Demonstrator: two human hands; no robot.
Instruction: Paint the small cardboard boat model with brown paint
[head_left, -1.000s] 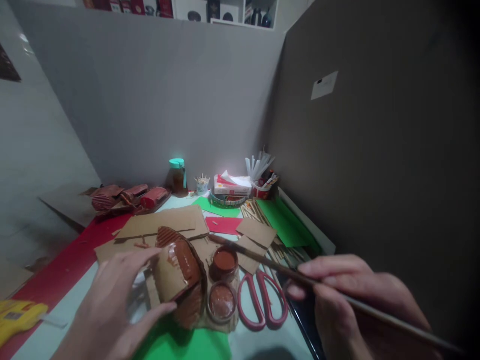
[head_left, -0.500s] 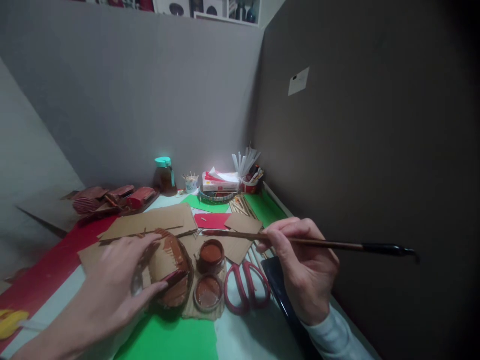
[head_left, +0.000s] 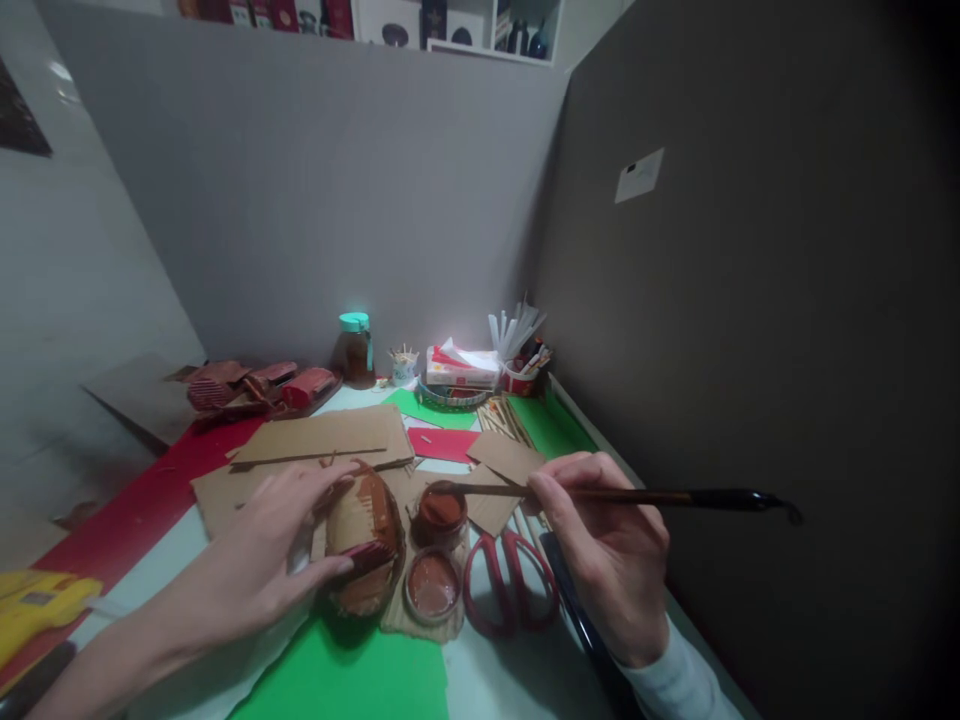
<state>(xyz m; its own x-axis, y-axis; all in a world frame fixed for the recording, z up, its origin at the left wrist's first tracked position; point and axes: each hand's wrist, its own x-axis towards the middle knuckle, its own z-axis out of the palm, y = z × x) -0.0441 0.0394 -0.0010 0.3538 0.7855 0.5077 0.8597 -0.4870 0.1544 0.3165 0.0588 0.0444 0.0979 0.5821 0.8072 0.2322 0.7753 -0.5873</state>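
My left hand (head_left: pixel 277 540) grips a rounded cardboard piece (head_left: pixel 360 530) between thumb and fingers; the piece is partly coated in reddish-brown paint, and part of it is hidden by the hand. In my right hand (head_left: pixel 600 540) is a long thin paintbrush (head_left: pixel 630 495), held nearly level with its bristles to the left. Its tip is at the upper paint pot (head_left: pixel 441 510), over or in the brown paint. Just below stands a second pot (head_left: pixel 433 585) of brown paint. Both pots rest on a cardboard strip (head_left: pixel 420 628).
Red-handled scissors (head_left: pixel 491 600) lie right of the pots. Cardboard sheets (head_left: pixel 315 437) are behind. Red-painted pieces (head_left: pixel 307 387), a teal-lidded jar (head_left: pixel 356 355) and a tissue pack (head_left: pixel 461 368) stand at the back. A yellow tool (head_left: pixel 45 605) lies at the left.
The brush tip has moved from above and left of the upper pot to that pot. My left hand still holds the cardboard piece. The whole view has shifted, with things appearing further right.
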